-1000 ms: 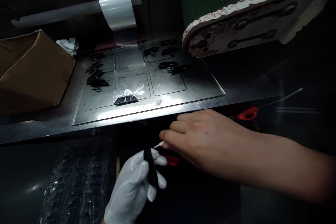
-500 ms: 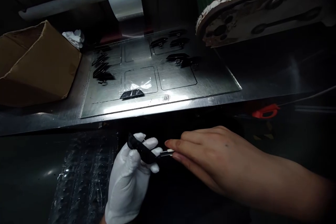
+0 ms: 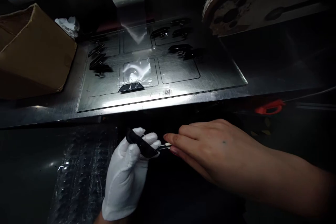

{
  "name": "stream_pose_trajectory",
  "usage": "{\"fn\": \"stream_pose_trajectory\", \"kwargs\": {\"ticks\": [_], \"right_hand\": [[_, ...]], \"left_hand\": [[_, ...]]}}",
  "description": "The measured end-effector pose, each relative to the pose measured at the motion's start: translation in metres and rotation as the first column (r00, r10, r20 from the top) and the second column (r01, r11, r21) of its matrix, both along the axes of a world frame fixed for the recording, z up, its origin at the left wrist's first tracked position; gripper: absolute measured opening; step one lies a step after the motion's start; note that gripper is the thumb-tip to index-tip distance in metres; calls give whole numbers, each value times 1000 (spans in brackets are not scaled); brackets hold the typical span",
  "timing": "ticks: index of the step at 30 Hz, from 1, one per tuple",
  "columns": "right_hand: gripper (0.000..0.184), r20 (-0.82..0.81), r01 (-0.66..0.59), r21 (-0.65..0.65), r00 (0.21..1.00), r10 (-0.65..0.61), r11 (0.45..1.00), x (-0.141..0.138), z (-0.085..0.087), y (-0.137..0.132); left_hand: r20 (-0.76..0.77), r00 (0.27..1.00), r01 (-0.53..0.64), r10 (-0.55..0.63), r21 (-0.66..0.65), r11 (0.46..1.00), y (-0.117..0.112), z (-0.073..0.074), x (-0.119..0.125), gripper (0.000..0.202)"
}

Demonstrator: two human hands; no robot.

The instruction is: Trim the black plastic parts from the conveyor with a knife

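Note:
My left hand (image 3: 122, 180), in a white glove, is closed around a small black plastic part (image 3: 143, 145), pinching it between thumb and fingers. My bare right hand (image 3: 210, 150) comes in from the right, its thumb and forefinger closed on a slim blade-like tool (image 3: 165, 146) with a pale handle. The tool's metal tip meets the lower right end of the black part; whether it is cutting or only touching I cannot tell. One similar black piece (image 3: 131, 87) lies at the front of the metal bench, beside a clear plastic film (image 3: 138, 70).
More black pieces (image 3: 180, 47) lie in groups on the clear sheet (image 3: 183, 92) covering the bench. A cardboard box (image 3: 39, 56) stands left, with crumpled white cloth (image 3: 68, 26) behind it. Below lies a clear blister tray (image 3: 81, 175). A machine arm (image 3: 244, 14) overhangs at right, near an orange-red handle (image 3: 270, 107).
The view has shifted slightly, so the bench sits higher in the frame. Both hands keep their grips; the black part has turned a little in my gloved left hand.

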State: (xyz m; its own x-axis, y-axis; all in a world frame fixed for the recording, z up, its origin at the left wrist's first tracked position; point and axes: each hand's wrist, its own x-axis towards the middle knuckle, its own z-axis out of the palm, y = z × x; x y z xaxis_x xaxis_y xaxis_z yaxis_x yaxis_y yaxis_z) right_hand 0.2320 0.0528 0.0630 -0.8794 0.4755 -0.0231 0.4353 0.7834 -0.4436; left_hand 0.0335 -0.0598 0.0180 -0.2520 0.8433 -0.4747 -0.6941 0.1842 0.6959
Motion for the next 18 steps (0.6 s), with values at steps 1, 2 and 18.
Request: {"fn": "stream_pose_trajectory", "kwargs": {"ticks": [1, 2, 18], "right_hand": [[30, 0, -2, 8, 1000, 2, 1000, 0, -1, -1], [29, 0, -3, 17, 1000, 3, 1000, 1, -2, -1], [23, 109, -34, 12, 994, 33, 999, 7, -2, -4]], "left_hand": [[3, 1000, 3, -3, 2, 1000, 0, 0, 0, 23], [7, 1000, 9, -9, 2, 1000, 0, 0, 0, 23], [-10, 1000, -2, 2, -43, 999, 0, -1, 3, 21]]}}
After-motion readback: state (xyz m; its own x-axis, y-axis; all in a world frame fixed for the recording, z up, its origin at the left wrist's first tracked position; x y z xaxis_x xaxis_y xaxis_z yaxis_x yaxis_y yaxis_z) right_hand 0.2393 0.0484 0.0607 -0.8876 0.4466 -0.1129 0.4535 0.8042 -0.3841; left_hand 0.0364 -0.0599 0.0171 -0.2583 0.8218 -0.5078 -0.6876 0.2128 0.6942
